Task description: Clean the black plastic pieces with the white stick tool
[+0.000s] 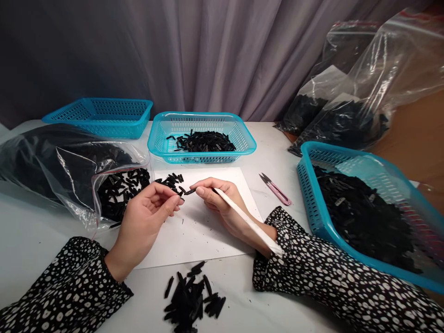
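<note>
My left hand [145, 217] and my right hand [217, 199] meet over a white paper sheet [204, 231]. Between their fingertips sits one small black plastic piece [189, 191], pinched at both ends. My right hand also grips a long white tool [249, 224] that runs back along the wrist. Both sleeves are black with white spots. A small pile of black pieces [172, 181] lies on the paper just behind the hands. Another heap of black pieces [192, 298] lies on the table close to me.
A turquoise basket [243, 138] behind the paper holds black pieces; a second blue basket [104, 122] stands back left. A large basket [305, 185] of pieces is at right. Clear bags [52, 162] of pieces lie left, more bags [347, 106] back right. Pink snips [275, 188] rest beside the paper.
</note>
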